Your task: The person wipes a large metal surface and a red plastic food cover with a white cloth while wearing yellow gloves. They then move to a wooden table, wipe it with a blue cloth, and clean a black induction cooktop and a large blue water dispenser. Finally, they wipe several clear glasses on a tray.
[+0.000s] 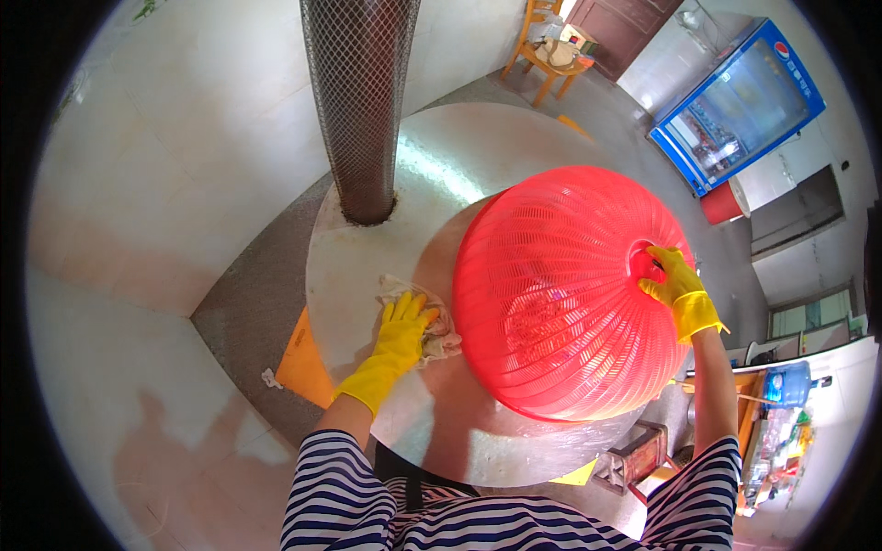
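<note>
My left hand, in a yellow rubber glove, presses a crumpled pale cloth onto the round table. My right hand, gloved the same way, grips the top of a large red plastic mesh food cover at its round centre. This dome stands over the right part of the table, just right of the cloth. Through its slits I make out some shapes, too blurred to name.
A mesh-wrapped column rises through the table's far left. Walls enclose the left side. A wooden chair bearing bags and a blue glass-door drinks fridge stand beyond. At lower right are a stool and a large blue water bottle.
</note>
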Demonstrator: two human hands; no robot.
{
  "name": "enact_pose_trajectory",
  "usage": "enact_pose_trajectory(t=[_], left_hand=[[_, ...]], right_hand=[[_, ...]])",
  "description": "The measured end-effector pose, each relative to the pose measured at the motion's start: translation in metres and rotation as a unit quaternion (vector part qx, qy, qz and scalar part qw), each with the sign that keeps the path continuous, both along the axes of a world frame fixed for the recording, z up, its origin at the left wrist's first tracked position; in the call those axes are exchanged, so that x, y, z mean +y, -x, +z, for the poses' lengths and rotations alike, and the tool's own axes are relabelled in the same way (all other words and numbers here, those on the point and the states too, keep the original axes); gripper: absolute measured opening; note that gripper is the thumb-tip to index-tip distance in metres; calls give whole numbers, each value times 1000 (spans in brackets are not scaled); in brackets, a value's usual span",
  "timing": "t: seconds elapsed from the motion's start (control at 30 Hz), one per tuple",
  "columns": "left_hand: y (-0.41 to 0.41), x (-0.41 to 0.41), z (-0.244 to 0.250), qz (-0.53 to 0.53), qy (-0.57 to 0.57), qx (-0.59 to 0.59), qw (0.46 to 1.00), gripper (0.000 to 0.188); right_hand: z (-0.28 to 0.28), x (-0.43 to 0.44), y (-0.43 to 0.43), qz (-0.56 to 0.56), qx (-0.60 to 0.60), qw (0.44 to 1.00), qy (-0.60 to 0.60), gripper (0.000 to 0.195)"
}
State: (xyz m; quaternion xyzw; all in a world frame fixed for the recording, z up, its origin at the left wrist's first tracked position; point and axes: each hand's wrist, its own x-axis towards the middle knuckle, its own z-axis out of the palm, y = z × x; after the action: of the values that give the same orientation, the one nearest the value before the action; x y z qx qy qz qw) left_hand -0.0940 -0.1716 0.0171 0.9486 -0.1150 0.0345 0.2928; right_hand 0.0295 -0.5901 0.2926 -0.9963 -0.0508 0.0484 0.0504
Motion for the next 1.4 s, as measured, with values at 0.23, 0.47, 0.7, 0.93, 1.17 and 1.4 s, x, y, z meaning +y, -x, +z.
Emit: enact_pose_trajectory(t=[0.23, 0.47, 0.7, 0.93, 1.17, 1.4], left_hand=[[-21, 6, 0, -28, 15, -27, 999, 51], [-26, 6, 0, -27, 7, -18, 999, 52], [-26, 4, 21, -29, 3, 5, 1000, 55], [-25, 1, -6, -27, 28, -25, 999, 59], [-27, 7, -14, -31, 0, -16, 999, 71], [-27, 6, -11, -14, 14, -32, 999, 69]], right_hand=[[13, 2, -21, -15, 84, 996, -14, 65], [-22, -26, -32, -149, 40, 987, -44, 35], [-36, -30, -25, -174, -74, 975, 119, 24], [-36, -32, -22, -212, -16, 976, 52, 19], [-14, -41, -35, -351, 76, 899, -250, 15], [-25, -5, -25, -211, -46, 975, -51, 29]])
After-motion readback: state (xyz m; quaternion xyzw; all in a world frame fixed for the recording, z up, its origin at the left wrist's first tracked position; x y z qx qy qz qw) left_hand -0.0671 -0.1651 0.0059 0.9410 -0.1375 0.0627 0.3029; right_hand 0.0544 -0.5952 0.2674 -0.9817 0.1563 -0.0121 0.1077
